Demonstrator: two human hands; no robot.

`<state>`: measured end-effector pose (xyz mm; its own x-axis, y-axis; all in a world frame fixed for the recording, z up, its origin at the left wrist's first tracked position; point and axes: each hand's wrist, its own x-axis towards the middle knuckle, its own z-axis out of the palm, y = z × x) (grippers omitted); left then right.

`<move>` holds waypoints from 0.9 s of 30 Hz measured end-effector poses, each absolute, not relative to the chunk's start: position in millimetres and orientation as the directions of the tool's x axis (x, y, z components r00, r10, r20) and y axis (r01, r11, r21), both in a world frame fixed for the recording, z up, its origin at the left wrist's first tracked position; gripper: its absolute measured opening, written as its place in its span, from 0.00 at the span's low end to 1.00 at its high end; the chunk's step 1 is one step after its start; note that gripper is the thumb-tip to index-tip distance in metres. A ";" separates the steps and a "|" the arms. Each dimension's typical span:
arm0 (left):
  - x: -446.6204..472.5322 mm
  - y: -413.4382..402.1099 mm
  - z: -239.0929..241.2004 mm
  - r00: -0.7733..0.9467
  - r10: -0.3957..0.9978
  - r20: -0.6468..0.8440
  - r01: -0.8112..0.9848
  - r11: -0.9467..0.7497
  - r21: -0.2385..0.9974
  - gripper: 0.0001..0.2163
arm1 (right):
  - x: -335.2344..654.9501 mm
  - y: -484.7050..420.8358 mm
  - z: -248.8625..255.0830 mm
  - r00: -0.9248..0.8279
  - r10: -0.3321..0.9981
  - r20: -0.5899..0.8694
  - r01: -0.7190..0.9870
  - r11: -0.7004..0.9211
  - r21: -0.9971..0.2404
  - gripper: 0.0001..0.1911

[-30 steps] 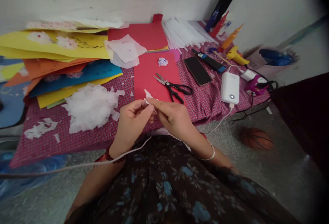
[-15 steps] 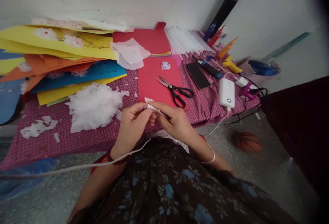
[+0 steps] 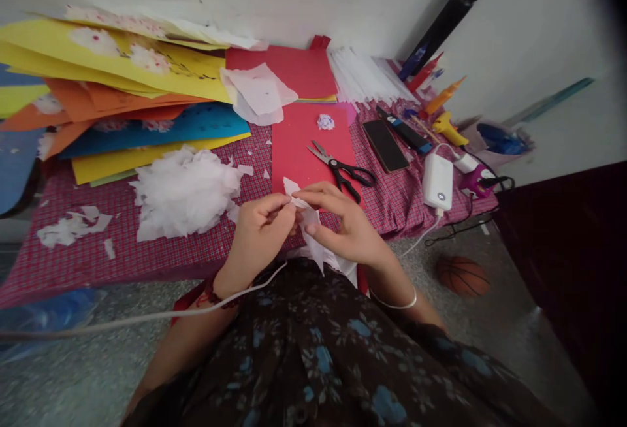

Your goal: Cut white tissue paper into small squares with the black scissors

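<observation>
Pinching a thin, crumpled white tissue-paper piece [image 3: 315,249]: left hand [image 3: 261,230], thumb and index closed on it near its top end. Right hand [image 3: 349,223] half-spread, thumb and index apart, index reaching over the paper to near the left fingertips; can't tell if the right thumb presses on it. Paper sits between both hands, short ragged tip poking out beyond the fingers, longer flap hanging down toward the lap. Just past the fingertips: flat red paper sheet [image 3: 297,136] with open black-handled metal scissors [image 3: 337,166] lying on it, plus a small round white-and-purple paper puff [image 3: 325,121] near its far end. Left of the left hand: fluffy heap of white tissue paper [image 3: 182,197] on the reddish checked tablecloth [image 3: 161,260]; torn white scraps [image 3: 73,226] further left. Right of the scissors: black smartphone [image 3: 385,145], then white power bank [image 3: 437,181].
</observation>
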<state>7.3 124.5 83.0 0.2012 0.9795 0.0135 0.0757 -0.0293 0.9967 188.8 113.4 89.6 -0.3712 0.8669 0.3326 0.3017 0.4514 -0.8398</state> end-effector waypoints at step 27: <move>5.2 124.3 48.8 0.014 0.919 -0.393 -0.346 0.374 0.861 0.04 | 199.2 140.8 42.9 0.275 0.961 -0.008 -0.147 0.033 -0.989 0.18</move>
<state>5.2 124.3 48.8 0.0139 0.9193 -0.3934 -0.3461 0.3736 0.8606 199.2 140.8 42.9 0.2749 0.9614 -0.0084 -0.1470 0.0334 -0.9886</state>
